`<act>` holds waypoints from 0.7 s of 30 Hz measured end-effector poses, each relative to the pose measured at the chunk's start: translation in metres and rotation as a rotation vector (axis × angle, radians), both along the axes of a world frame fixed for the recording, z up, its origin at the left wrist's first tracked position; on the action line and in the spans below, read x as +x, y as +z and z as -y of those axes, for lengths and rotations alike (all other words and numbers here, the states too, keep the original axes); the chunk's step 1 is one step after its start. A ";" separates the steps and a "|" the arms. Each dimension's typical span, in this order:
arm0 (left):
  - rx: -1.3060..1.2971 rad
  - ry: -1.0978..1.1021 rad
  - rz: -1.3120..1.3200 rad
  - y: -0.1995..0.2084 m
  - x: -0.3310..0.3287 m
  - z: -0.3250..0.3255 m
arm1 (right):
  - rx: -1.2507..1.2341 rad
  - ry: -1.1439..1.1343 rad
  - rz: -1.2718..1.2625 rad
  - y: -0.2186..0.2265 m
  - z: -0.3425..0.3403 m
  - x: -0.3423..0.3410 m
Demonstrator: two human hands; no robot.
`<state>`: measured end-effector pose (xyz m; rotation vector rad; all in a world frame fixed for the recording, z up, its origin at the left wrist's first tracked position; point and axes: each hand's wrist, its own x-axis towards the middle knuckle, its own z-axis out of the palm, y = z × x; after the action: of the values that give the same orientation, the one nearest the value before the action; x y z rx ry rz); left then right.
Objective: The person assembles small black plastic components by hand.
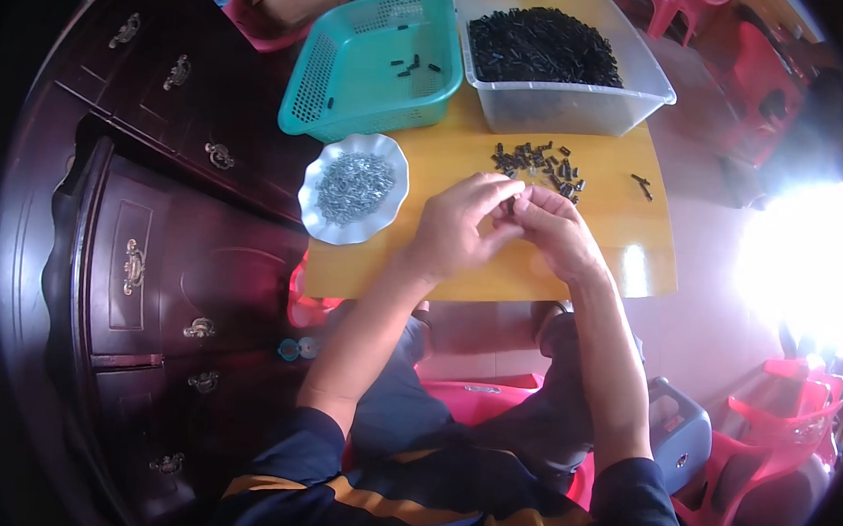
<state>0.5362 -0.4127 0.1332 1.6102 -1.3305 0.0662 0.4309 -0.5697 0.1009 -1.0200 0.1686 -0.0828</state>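
I see the left hand (463,225) and right hand (560,233) meet above the table (369,272), fingertips of both closed around a small dark piece (511,205), mostly hidden. Loose black pieces (513,161) lie just beyond; the bowl (308,202) of metal bits (354,187) sits left, near the basket (385,123).

Small dark piece (511,205), pinched, mostly hidden

Left forearm (369,334): slants up and rightward, bare to the wrist.
Right forearm (613,356): rises steeply — leans a little left.
Left hand (449,228): arches thumb and index finger inward, with a gap between.
Right hand (562,236): curls its fingers — meets the left hand at the fingertips.
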 end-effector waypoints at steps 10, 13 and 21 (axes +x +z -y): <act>0.116 0.072 -0.068 0.031 0.012 -0.036 | -0.150 0.201 -0.094 0.020 -0.002 -0.013; 0.111 0.275 0.042 0.052 0.061 -0.034 | -0.310 0.085 -0.081 0.024 0.015 -0.019; 0.303 0.454 0.328 0.061 0.141 -0.028 | -0.643 -0.417 -0.181 0.022 0.060 -0.035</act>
<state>0.6768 -0.3851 0.1943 2.2116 -1.2300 0.4378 0.3958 -0.6295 0.1229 -1.6220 0.5428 -0.4464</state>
